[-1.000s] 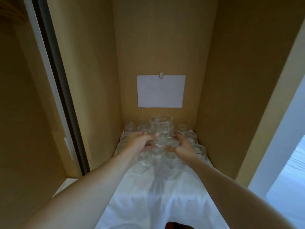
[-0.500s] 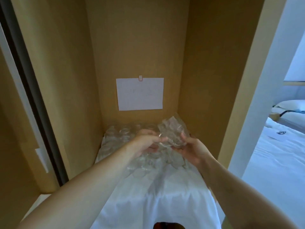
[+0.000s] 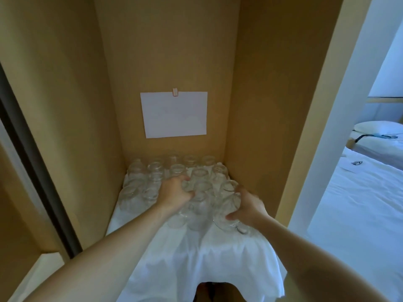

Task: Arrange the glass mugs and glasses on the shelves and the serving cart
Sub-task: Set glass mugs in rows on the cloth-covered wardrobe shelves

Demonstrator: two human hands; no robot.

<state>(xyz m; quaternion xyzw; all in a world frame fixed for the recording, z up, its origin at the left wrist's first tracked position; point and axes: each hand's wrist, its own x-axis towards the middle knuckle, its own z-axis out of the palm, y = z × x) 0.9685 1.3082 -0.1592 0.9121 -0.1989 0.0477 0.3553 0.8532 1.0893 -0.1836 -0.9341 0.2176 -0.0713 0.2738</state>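
Near the shelf's front right, right hand (image 3: 247,205) curled over an upturned glass mug (image 3: 226,216), thumb low on its near wall, fingers wrapped over the far side and mostly hidden behind the glass. Mug directly under that palm, mouth down on the white cloth (image 3: 196,258), long axis upright; handle seemingly toward the front right corner, though too blurred to be sure. Left hand (image 3: 176,192) further in, around the middle of the shelf, fingers bent and pressed in among the glasses (image 3: 172,171) (whether gripping 1 of them or only steadying: cannot tell). Right hand clearly nearer the front edge and nearer the free cloth, so probably the one to set or shift its mug next; any lift best taken straight up, with neighbours touching on the left side.

Outward: clear, thin-walled, rounded glassware, all inverted, rims on cloth, packed in about 4 loose rows back to the rear corners. Cloth soft and creased, draped over the front edge in folds. Smooth tan walls around the shelf; 1 white sheet of paper (image 3: 174,114) clipped on the back wall. Beyond the right wall, bed (image 3: 359,203) with white linen.
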